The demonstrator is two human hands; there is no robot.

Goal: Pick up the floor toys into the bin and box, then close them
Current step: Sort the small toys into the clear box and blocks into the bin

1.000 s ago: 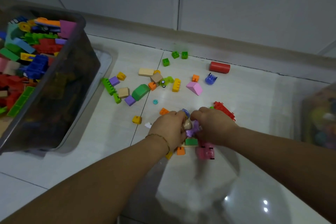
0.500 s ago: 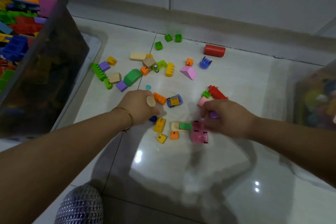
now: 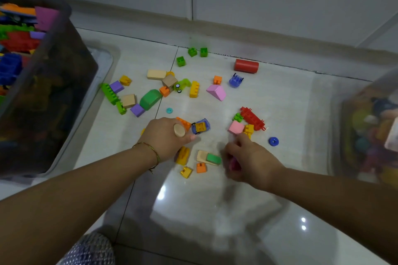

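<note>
The left hand [image 3: 165, 137] is curled round a pale wooden peg [image 3: 179, 130], whose round end shows beside the thumb. The hand sits low over the glossy tiled floor [image 3: 215, 211]. The right hand [image 3: 249, 158] is curled as well, gripping a pink toy [image 3: 233, 164] too blurred to identify. Between the two hands lies a flat green block [image 3: 213, 159] on a tan wooden piece. Just ahead of the left hand, a small blue car [image 3: 200, 126] carries a yellow brick.

The scattered toys mix studded plastic bricks with smooth blocks. Near the wall are three small green studded cubes [image 3: 192, 51] and one red cylinder [image 3: 246, 66]. Closer in are one pink wedge [image 3: 216, 92], one rounded green block [image 3: 150, 99] and two purple blocks [image 3: 116, 86].

A dark translucent bin [image 3: 53, 103] stands at the left, heaped with bricks. A clear box [image 3: 355, 135] of toys stands at the right.
</note>
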